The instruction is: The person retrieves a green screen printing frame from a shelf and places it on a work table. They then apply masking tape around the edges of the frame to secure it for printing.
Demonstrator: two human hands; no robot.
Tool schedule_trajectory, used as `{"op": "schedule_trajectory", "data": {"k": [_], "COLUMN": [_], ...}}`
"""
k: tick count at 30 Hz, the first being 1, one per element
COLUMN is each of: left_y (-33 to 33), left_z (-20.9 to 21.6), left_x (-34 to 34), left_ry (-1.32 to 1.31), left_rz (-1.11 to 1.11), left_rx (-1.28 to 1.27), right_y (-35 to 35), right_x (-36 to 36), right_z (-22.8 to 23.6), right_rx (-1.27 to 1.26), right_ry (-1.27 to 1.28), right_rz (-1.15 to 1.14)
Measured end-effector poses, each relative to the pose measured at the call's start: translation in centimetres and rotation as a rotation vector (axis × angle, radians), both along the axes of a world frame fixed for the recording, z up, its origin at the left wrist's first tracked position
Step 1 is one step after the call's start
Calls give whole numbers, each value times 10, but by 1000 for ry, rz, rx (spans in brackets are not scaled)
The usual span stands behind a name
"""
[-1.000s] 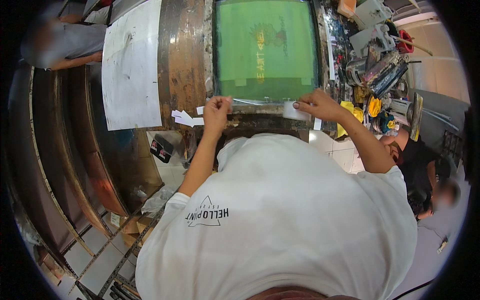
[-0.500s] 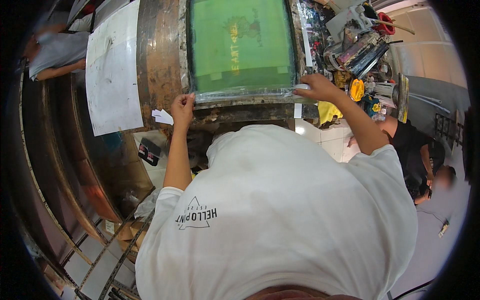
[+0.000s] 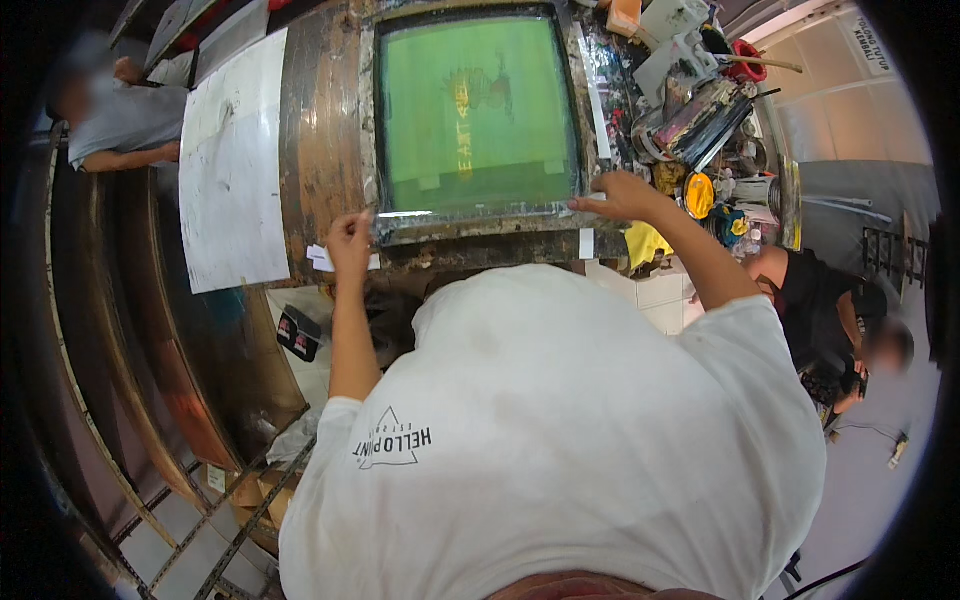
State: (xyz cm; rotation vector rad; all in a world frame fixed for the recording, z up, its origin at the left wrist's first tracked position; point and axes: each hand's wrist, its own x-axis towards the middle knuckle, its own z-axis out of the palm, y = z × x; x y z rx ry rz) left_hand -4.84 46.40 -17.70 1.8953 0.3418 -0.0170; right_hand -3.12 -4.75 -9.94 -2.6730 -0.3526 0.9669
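A printing screen with green mesh, faint yellow lettering and a dark drawing lies on the worn bench. Along its near edge runs a shiny strip of clear tape. My left hand pinches the tape's left end at the near left corner of the frame. At the near right corner, my right hand has its fingers closed on the tape's other end; my fingers hide most of what lies in that grip. Beside my left hand are small white paper slips.
A white sheet covers the bench's left part. Paint-stained containers, a yellow tape roll and a yellow cloth crowd the right side. One person stands far left; another sits at right.
The view has shifted, so the bench sits lower in it. My right hand has moved left and down onto the frame's corner; the pale object in it shows less. My left hand stays by its corner.
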Motion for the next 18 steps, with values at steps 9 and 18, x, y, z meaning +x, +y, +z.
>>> {"op": "schedule_trajectory", "data": {"k": [9,18], "left_y": [92,216], "left_z": [288,386], "left_x": [-16,-30], "left_ry": [-920,-1605], "left_rz": [234,326], "left_rx": [560,-57], "right_y": [63,136], "right_x": [-61,-118], "right_z": [227,302], "right_rx": [623,997], "right_ry": [-877,-1519], "right_rz": [66,182]}}
